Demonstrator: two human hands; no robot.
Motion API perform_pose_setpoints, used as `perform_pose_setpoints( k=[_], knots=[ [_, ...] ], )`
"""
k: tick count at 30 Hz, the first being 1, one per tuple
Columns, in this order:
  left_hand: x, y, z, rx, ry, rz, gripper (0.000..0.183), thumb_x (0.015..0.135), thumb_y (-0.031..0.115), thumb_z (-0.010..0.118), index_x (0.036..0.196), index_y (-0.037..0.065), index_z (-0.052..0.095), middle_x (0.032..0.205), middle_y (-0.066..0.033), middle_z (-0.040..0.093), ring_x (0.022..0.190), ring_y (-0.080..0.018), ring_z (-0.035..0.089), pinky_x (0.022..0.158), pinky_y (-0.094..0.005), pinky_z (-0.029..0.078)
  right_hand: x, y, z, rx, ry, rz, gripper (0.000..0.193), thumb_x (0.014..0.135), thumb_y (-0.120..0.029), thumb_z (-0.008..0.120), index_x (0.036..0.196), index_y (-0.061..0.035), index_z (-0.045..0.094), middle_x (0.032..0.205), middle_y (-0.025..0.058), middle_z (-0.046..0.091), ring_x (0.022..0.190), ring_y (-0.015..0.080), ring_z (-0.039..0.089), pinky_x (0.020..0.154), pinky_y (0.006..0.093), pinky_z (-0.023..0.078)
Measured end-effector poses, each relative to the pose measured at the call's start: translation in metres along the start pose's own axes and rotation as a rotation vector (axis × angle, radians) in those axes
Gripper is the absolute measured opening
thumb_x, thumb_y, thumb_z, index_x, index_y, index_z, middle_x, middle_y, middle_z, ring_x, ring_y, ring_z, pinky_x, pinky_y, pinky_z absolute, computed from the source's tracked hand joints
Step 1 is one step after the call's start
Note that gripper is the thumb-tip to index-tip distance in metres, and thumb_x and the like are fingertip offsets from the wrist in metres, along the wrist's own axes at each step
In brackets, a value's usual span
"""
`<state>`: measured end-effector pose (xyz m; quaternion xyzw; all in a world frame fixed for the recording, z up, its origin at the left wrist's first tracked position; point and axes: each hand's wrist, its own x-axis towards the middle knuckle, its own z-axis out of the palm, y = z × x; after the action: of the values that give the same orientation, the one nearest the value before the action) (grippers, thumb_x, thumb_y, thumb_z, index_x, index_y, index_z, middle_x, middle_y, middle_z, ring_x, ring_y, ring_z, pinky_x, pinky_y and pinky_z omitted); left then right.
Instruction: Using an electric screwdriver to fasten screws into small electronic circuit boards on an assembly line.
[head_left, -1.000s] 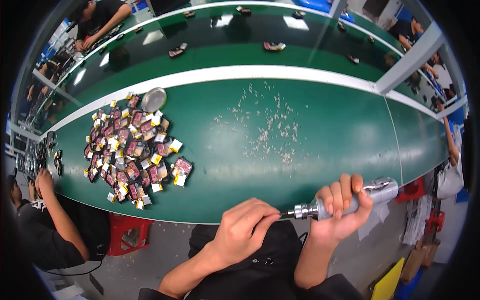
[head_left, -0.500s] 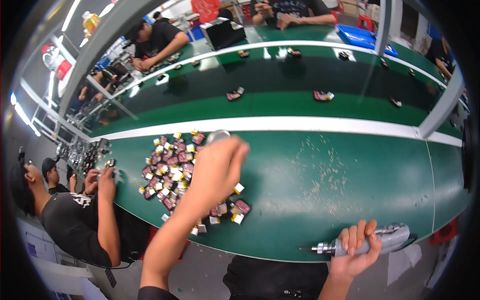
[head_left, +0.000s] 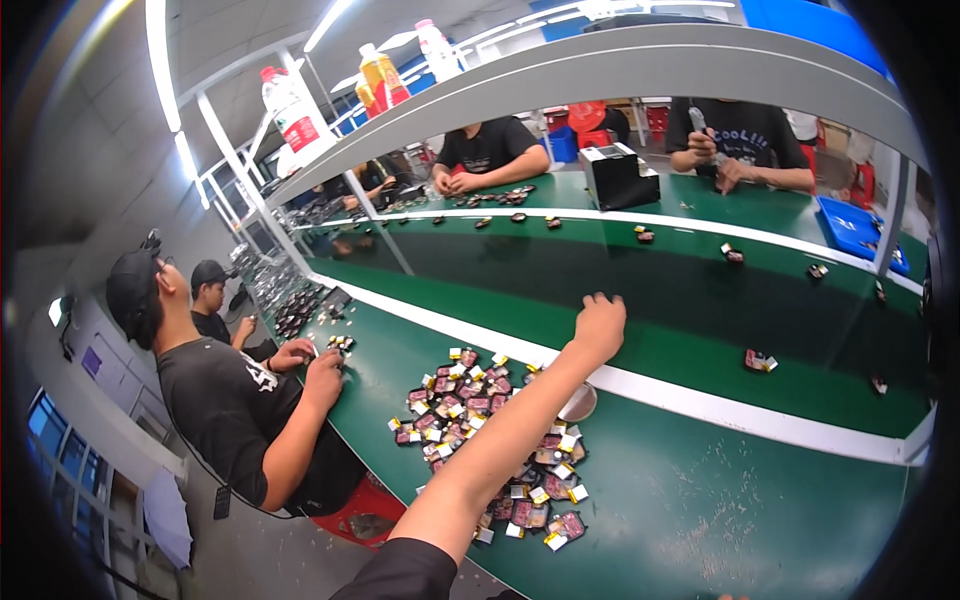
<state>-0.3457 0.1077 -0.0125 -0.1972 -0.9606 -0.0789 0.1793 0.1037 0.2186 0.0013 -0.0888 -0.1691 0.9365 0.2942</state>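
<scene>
My left hand reaches over the dark belt beyond the white rail. Its fingers are bent and closed; what they hold, if anything, is hidden behind the hand. Below my forearm lies a heap of small black-cased electronic parts with reddish faces and white-and-yellow tabs, on the green bench. A round shallow dish shows next to the forearm, partly covered by it. Of my right hand only a sliver appears at the lower edge, its fingers out of sight. The electric screwdriver is outside the picture.
Several similar parts ride spaced along the belt. Tiny pale bits are scattered on the bench at right. A grey shelf with bottles spans overhead. A co-worker sits close at left; others work across the belt.
My left hand has moved from above the heap, across the rail, to over the belt. The view has swung left and up, so my right hand and the screwdriver have nearly all left it.
</scene>
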Motion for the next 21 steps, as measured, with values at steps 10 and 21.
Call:
perform_pose_setpoints(
  k=[10,21],
  knots=[
    [-0.049,-0.005,-0.049,-0.342,0.012,0.464,0.03,0.073,-0.01,0.052,0.102,-0.004,0.053,0.106,-0.0189,0.053,0.103,-0.0365,0.048,0.09,-0.0404,0.043,0.0,0.0,0.001,0.017,-0.033,0.038,0.011,0.085,-0.011,0.057,0.09,-0.0026,0.055,0.066,0.0031,0.04,0.054,0.0119,0.036,0.054,0.0254,0.031],
    [-0.279,0.075,-0.126,-0.435,0.088,0.988,0.04,0.075,0.009,0.054,0.107,-0.014,0.053,0.109,-0.0228,0.056,0.107,-0.0326,0.053,0.086,-0.0333,0.049,-0.019,0.0,-0.001,-0.045,-0.023,0.014,0.012,0.086,-0.012,0.055,0.09,-0.0015,0.057,0.064,0.003,0.04,0.054,0.0113,0.035,0.052,0.0248,0.03]
  ],
)
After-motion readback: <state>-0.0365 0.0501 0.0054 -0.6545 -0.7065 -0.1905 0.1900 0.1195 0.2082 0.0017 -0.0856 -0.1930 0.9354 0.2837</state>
